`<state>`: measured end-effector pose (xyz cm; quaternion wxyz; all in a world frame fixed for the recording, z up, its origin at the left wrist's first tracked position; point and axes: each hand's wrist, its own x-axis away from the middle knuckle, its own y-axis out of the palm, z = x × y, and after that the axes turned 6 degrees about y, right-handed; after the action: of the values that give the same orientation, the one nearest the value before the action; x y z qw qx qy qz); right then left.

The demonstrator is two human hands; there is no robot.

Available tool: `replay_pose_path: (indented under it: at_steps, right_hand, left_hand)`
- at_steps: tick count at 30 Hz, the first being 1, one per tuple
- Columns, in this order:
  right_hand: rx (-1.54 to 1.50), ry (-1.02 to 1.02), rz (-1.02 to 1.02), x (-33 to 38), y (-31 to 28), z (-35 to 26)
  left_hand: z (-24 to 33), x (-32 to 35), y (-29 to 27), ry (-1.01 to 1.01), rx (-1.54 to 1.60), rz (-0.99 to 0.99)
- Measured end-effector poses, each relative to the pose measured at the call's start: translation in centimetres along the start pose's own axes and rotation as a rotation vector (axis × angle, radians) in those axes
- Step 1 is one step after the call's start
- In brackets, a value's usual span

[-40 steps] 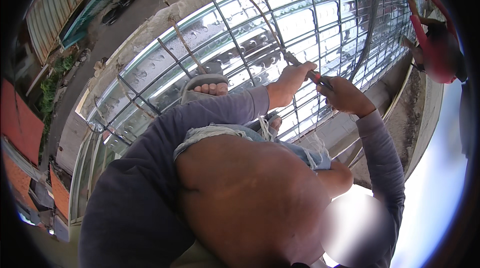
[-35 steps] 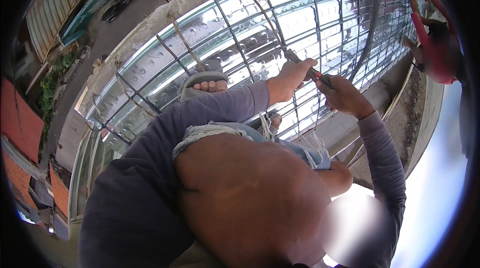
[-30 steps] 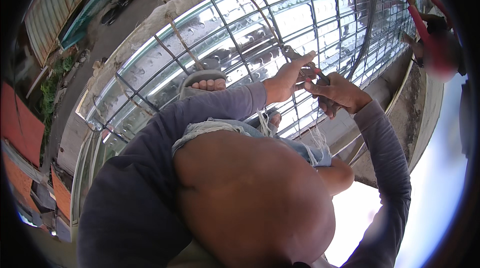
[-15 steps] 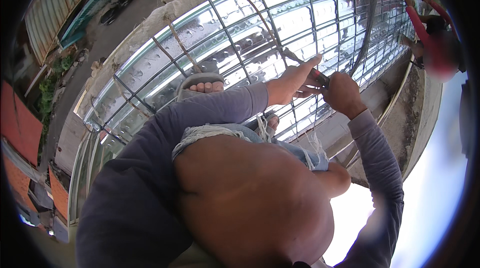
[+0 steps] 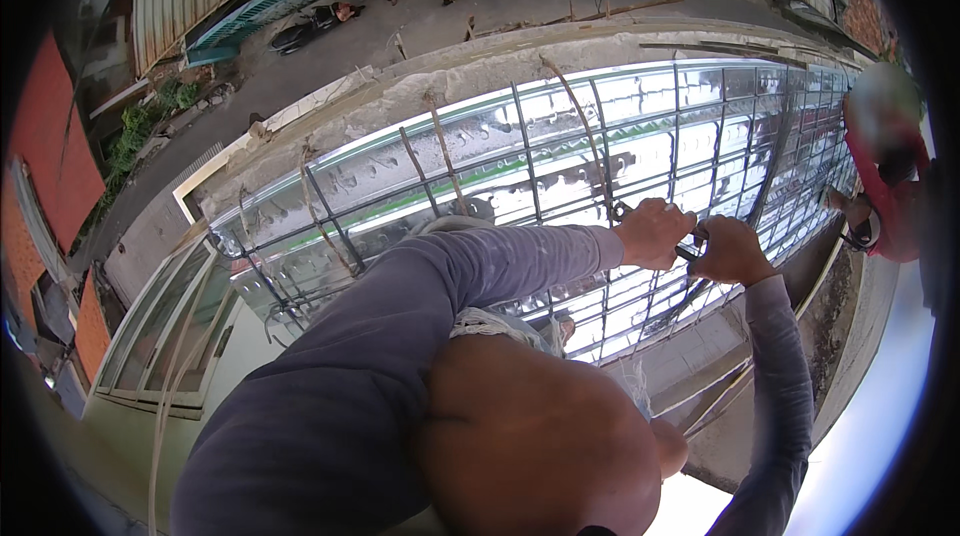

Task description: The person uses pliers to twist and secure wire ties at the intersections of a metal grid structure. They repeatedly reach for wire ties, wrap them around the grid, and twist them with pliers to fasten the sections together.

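Observation:
My left hand (image 5: 652, 233) and my right hand (image 5: 733, 251) are close together over a grid of dark steel rebar (image 5: 528, 156). Both are closed around a pliers-like tool (image 5: 688, 253) with dark handles. Fingers hide most of it, and its metal end sticks out past my left hand toward a bar crossing. Whether its jaws grip a wire cannot be made out. Under the rebar lies shiny, dimpled metal decking (image 5: 375, 171). My left forearm crosses in front of my bent knee.
A rough concrete edge (image 5: 385, 91) borders the decking, with a street (image 5: 420, 21) far below. Bent rods (image 5: 580, 116) stick up along that side. At the far right crouches another person (image 5: 888, 186) in red. A window (image 5: 165, 326) lies at lower left.
My left hand, earlier with thumb stretched out along the tool, has closed on it. The view has shifted, showing more street, and both hands appear lower and further right.

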<state>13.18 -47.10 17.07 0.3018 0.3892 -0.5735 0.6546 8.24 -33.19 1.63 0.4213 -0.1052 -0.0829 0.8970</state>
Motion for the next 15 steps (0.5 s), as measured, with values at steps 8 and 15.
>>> replay_pose_path:
  at_steps: [8, 15]
  right_hand:
    - [0.539, 0.238, 0.490, 0.4, 3.9, -2.2]
    - [0.091, 0.140, -0.154, 0.1, 2.4, -0.1]
  left_hand:
    - [-1.2, -2.3, -2.1, -0.072, 0.227, -0.104]
    - [1.7, -0.9, -2.1, -0.054, 0.097, -0.138]
